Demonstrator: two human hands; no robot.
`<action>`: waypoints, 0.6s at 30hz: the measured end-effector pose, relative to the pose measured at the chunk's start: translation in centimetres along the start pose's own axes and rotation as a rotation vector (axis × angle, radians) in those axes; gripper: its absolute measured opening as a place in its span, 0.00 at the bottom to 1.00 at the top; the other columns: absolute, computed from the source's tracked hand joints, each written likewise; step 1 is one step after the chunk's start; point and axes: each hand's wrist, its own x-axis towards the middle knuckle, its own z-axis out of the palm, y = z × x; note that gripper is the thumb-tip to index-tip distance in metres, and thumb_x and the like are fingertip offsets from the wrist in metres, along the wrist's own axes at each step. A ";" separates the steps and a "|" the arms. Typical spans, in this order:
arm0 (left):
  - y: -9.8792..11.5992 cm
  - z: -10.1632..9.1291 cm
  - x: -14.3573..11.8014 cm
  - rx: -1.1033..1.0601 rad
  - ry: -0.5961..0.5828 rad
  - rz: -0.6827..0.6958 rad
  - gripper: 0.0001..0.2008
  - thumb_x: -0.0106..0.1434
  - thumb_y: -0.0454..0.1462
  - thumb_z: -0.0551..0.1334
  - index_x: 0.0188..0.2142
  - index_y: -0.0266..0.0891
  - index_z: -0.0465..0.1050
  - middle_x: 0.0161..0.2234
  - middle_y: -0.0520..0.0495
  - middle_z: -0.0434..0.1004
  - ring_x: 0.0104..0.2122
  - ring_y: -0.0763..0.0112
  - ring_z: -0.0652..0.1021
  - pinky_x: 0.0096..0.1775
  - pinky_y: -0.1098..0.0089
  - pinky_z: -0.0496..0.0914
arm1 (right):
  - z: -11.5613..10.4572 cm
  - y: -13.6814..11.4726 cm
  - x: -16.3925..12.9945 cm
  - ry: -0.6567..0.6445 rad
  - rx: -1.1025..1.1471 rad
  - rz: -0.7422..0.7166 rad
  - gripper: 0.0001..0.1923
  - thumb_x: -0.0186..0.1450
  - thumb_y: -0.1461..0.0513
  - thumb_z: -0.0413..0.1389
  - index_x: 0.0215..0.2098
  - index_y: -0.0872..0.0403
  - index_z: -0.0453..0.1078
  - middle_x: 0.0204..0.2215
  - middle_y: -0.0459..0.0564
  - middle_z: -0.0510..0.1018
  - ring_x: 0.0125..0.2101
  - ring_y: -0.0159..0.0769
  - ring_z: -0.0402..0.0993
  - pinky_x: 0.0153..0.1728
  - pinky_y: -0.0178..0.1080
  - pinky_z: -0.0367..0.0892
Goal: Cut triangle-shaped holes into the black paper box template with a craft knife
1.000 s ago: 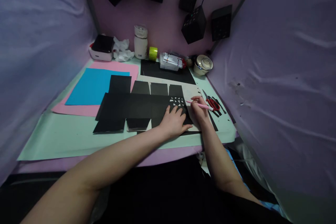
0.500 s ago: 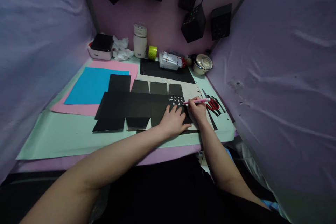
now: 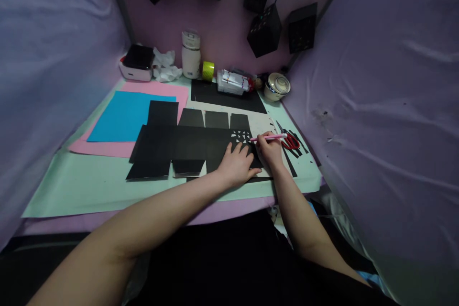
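While my left hand [image 3: 234, 167] lies spread on the flapped black card [image 3: 193, 146] near the tabletop's [image 3: 89, 184] front edge, my right hand [image 3: 269, 152] pinches a pink pen-shaped tool [image 3: 274, 137]; light, probably tear-prone around its cutouts [image 3: 244, 136], the card seems best held by solid panels [image 3: 161, 146].

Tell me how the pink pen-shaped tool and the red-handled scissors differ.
The pink pen-shaped tool is a single slim, straight shaft, while the red-handled scissors have looped handles and gray blades. The pink pen-shaped tool is gripped in the right hand, its tip at the black card; the red-handled scissors lie loose, held by neither hand. Both are toward the right side of the mint-green tabletop.
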 end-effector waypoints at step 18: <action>0.1 0.1 -0.1 0.004 0.012 0.007 0.29 0.67 0.56 0.52 0.54 0.36 0.71 0.58 0.34 0.67 0.60 0.45 0.62 0.59 0.43 0.53 | 0.1 -0.5 -0.2 0.054 -0.059 -0.044 0.11 0.60 0.57 0.54 0.21 0.51 0.63 0.18 0.41 0.70 0.24 0.33 0.66 0.31 0.37 0.61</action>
